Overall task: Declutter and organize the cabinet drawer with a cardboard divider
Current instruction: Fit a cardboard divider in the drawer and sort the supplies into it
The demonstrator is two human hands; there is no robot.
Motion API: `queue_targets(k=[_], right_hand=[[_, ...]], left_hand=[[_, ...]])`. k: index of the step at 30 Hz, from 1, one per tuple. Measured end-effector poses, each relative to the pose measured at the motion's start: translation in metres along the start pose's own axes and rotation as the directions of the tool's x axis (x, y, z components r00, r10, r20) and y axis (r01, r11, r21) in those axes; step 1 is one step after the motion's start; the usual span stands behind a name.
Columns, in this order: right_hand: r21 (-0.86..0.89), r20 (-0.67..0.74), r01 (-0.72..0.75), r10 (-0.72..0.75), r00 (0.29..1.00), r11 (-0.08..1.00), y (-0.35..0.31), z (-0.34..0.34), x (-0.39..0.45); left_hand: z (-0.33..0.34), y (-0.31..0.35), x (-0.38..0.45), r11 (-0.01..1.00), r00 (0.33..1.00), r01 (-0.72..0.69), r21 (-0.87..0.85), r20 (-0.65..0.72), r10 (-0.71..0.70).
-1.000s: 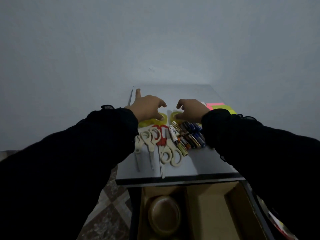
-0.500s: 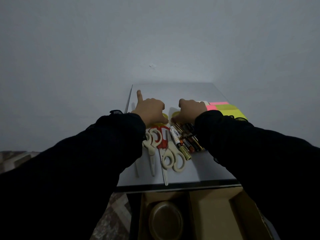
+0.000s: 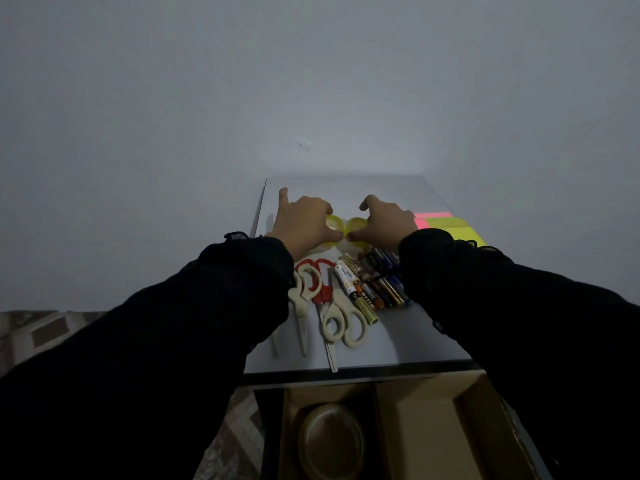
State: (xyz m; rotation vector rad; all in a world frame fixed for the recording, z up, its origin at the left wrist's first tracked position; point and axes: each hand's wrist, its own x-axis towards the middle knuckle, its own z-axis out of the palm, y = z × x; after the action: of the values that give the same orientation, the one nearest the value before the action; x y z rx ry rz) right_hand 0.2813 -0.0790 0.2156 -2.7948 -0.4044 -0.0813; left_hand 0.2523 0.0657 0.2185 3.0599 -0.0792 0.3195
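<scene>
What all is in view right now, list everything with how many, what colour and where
yellow tape rolls: two, yellow, side by side far on the cabinet top, one under each hand
scissors: at least three, cream and red handles, near left of the top
batteries: a pile, mixed colours, right of the scissors
sticky notes: a stack, pink and yellow, far right of the top
cabinet top: one, grey
cardboard divider: one, brown, in the open drawer below
brown tape roll: one, in the divider's left compartment
left hand: grips the left roll
right hand: grips the right roll
</scene>
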Motion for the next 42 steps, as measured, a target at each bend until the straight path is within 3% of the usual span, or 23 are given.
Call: queue_targets(k=[10, 22, 27, 31, 35, 42], right_hand=[[0.108, -0.022, 0.075, -0.073, 0.997, 0.991, -0.007, -0.032, -0.030], [0.173, 0.040, 0.250, -0.260, 0.965, 0.953, -0.021, -0.053, -0.152], [0.198, 0.151, 0.353, -0.384, 0.911, 0.914, -0.025, -0.027, -0.201], [0.196, 0.287, 0.436, -0.477, 0.831, 0.878, -0.026, -0.002, -0.233], [0.155, 0.448, 0.420, -0.443, 0.777, 0.894, -0.024, 0.030, -0.247], [0.051, 0.561, 0.470, -0.415, 0.716, 0.881, -0.016, 0.090, -0.254]], left_hand=[[-0.035, 0.005, -0.029, 0.990, 0.994, -0.021, -0.141, -0.111, 0.005], [-0.073, -0.004, -0.168, 0.954, 0.999, -0.009, -0.300, -0.052, -0.007], [-0.048, -0.010, -0.231, 0.939, 1.000, -0.030, -0.342, -0.010, 0.028], [-0.027, -0.015, -0.266, 0.935, 0.994, 0.016, -0.353, 0.108, 0.024], [-0.003, -0.019, -0.292, 0.916, 0.992, 0.048, -0.398, 0.126, 0.002], [0.023, -0.031, -0.310, 0.917, 0.992, 0.013, -0.398, 0.122, 0.039]])
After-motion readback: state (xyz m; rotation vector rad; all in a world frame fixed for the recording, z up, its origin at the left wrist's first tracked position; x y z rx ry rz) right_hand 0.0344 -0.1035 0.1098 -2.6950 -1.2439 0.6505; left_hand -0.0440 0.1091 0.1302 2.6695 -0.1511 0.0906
